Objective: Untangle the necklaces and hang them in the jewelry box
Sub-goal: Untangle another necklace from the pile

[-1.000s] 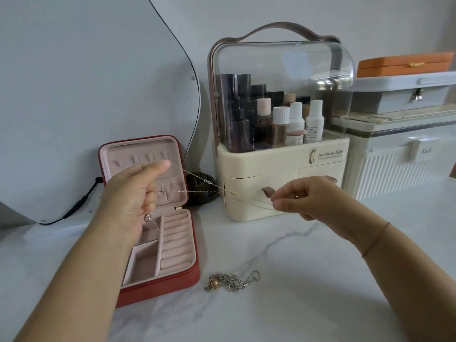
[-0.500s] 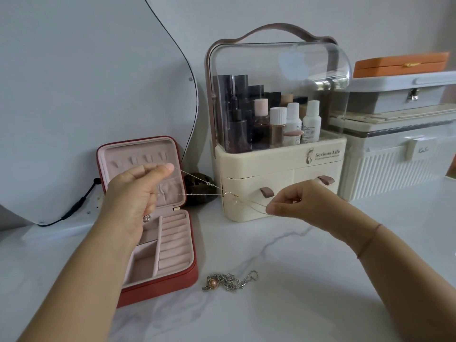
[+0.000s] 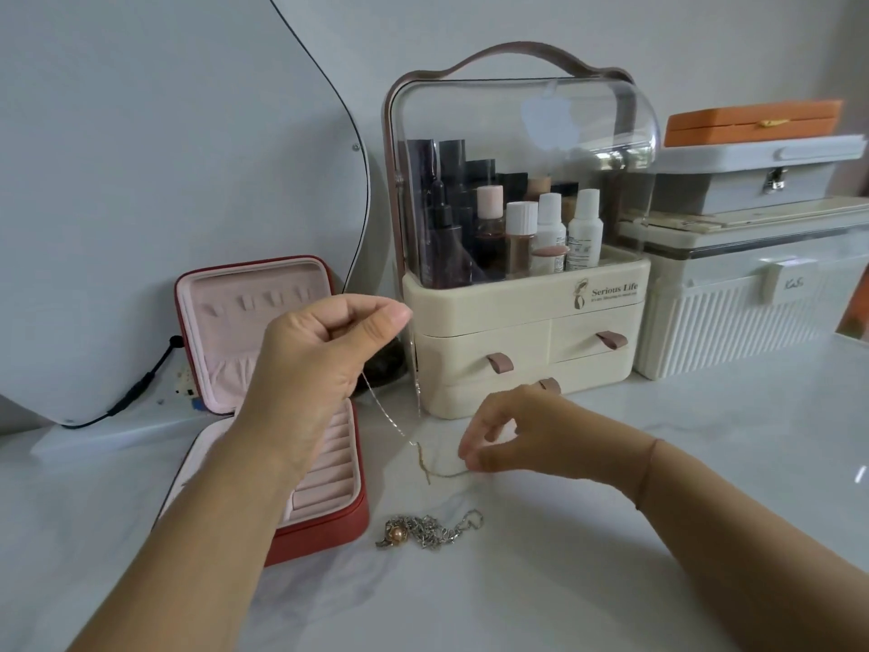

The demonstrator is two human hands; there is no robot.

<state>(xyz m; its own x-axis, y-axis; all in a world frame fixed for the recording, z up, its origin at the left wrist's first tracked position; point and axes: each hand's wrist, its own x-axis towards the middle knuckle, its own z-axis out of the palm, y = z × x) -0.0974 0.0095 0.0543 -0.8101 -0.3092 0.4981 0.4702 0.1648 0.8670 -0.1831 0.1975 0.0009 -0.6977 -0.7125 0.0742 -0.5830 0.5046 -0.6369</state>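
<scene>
A thin gold necklace (image 3: 390,418) is held pinched by the raised left hand's (image 3: 310,369) thumb and forefinger and, at four o'clock, by the right hand's (image 3: 522,437) fingertips. The open jewelry box (image 3: 324,529) lies at nine o'clock, a tangled silver necklace (image 3: 425,534) at six.

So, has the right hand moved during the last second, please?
Yes: the right hand dropped from drawer-pull height on the cream organizer to below its base.
</scene>
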